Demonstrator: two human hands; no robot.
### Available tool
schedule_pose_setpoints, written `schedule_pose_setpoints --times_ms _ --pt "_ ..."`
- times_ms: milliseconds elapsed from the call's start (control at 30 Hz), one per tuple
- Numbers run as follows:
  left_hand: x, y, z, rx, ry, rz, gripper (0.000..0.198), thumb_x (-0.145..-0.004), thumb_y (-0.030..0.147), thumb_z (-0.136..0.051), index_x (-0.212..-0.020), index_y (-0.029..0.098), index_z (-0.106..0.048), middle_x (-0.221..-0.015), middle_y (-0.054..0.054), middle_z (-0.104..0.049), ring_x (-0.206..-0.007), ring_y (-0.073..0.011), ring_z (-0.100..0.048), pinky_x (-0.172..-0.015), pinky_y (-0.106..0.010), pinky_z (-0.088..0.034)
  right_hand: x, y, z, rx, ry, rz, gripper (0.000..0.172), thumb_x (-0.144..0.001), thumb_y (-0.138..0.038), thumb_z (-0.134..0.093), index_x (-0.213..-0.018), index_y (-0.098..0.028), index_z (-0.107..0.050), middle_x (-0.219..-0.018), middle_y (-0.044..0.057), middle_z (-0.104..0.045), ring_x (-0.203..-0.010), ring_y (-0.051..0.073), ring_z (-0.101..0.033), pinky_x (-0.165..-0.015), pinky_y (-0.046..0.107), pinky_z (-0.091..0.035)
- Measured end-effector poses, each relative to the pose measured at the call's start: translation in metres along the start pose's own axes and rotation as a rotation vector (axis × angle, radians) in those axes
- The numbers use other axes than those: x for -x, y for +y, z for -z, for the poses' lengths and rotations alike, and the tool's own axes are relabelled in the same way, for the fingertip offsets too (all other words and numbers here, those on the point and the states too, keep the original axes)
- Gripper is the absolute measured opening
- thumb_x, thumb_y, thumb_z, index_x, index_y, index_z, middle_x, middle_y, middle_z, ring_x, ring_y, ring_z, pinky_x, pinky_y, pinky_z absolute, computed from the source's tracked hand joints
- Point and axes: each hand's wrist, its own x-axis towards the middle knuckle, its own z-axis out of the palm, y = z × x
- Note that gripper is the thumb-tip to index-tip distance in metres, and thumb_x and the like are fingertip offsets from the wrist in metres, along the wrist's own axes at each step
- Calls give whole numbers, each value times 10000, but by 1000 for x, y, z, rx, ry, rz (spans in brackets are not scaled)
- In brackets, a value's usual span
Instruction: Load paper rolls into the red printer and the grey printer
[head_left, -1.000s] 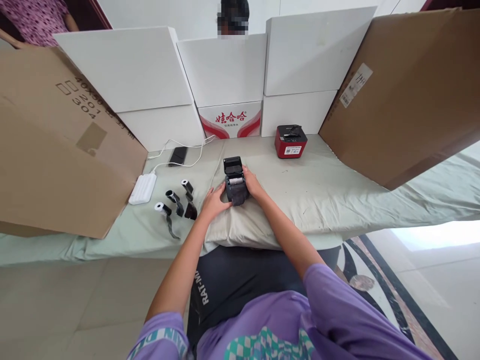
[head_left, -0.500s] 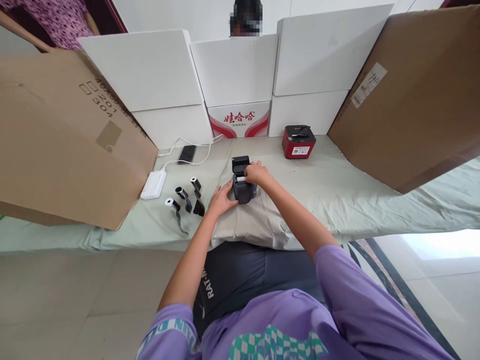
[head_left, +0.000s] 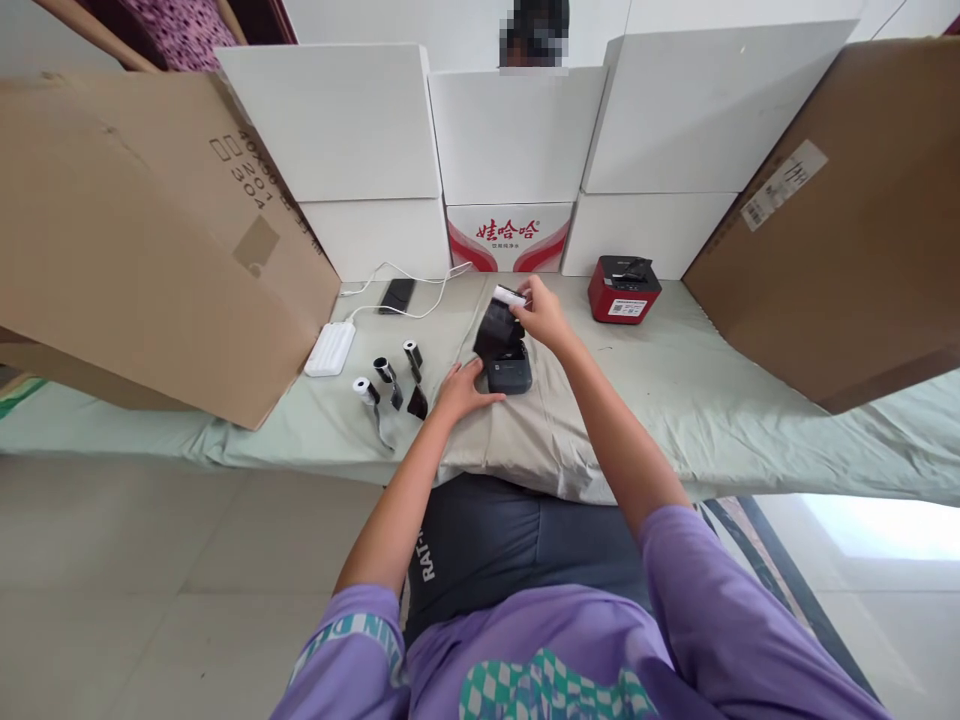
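Note:
A small black printer (head_left: 508, 376) sits on the pale cloth-covered table (head_left: 675, 390) in front of me. My left hand (head_left: 463, 391) rests against its left side, fingers curled on the casing. My right hand (head_left: 541, 312) is raised above the printer and pinches a white roll (head_left: 510, 296); a dark strip (head_left: 495, 332) hangs from the roll down toward the printer.
Three small rolls with dark strips (head_left: 390, 386) lie left of the printer, beside a white power bank (head_left: 331, 348) cabled to a black phone (head_left: 397, 294). A red printer (head_left: 623, 289) stands at back right. White boxes (head_left: 517, 140) and cardboard sheets (head_left: 127, 230) wall the table; people are behind.
My right hand has lifted the white roll up out of the printer, drawing the dark strip with it. My left hand has stayed on the printer's left side. The view has shifted.

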Motion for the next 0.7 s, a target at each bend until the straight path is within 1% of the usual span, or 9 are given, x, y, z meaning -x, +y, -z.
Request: schedule_pose_setpoints --times_ms 67,133,233,300,400,500,533,600,700 --pt "-1 1 1 -1 -21 7 981 -796 533 -837 -1638 259 -417 -1663 -91 -493 -1550 -294 -470 -1348 -498 -222 -2 -14 -7 -112 75 21 319 -926 -319 -604 -1226 -222 -557 -952 20 -632 -819 202 -596 -856 352 -507" --pt "-2 3 2 1 -45 17 1019 -791 542 -837 -1653 233 -389 -1682 -112 -460 -1565 -304 -445 -1350 -503 -216 -6 -29 -21 -187 110 40 349 -958 -387 -578 -1267 -228 -551 -1024 37 -648 -881 209 -624 -891 353 -503" --pt "-1 5 4 15 -54 25 1023 -795 550 -832 -1654 221 -386 -1694 -125 -440 -1570 -319 -436 -1356 -519 -197 -16 -51 -50 -245 107 29 395 -996 -433 -527 -1333 -228 -535 -1156 71 -675 -1034 240 -646 -982 370 -492" --pt "0 7 5 28 -39 17 1009 -792 547 -837 -1640 206 -410 -1685 -135 -453 -1561 -334 -446 -1355 -533 -200 -25 -61 -70 -214 78 5 397 -1006 -400 -508 -1356 -214 -536 -1194 92 -696 -1092 261 -650 -1035 391 -482" --pt "1 6 4 38 -6 -8 879 -797 498 -840 -1559 198 -521 -1622 -139 -542 -1521 -357 -494 -1337 -528 -259 -34 -71 -99 -46 -40 -28 390 -990 -295 -515 -1355 -168 -570 -1215 136 -724 -1146 294 -657 -1061 412 -483" --pt "0 2 -1 31 -1 37 720 -774 414 -851 -1426 195 -638 -1495 -150 -656 -1495 -396 -508 -1292 -513 -349 -32 -74 -125 179 -235 -67 405 -975 -214 -508 -1367 -158 -589 -1273 171 -725 -1195 316 -656 -1027 415 -511" --pt "-1 0 -3 29 -1 57 709 -755 384 -855 -1404 186 -649 -1462 -161 -673 -1494 -410 -504 -1272 -515 -378 -30 -74 -132 239 -296 -80 414 -970 -192 -505 -1373 -165 -594 -1288 172 -723 -1202 315 -658 -1013 411 -520" --pt "-4 -6 -8 31 6 60 748 -727 328 -845 -1426 178 -625 -1450 -174 -672 -1502 -413 -491 -1253 -518 -402 -24 -73 -143 314 -388 -104 436 -951 -150 -516 -1376 -183 -610 -1289 164 -727 -1195 306 -667 -988 397 -533" --pt "-8 -13 -14 74 21 -4 792 -729 299 -801 -1484 221 -574 -1509 -157 -628 -1533 -387 -459 -1284 -526 -351 -22 -74 -150 342 -435 -130 467 -921 -136 -565 -1379 -185 -644 -1318 175 -704 -1174 301 -674 -981 397 -536"
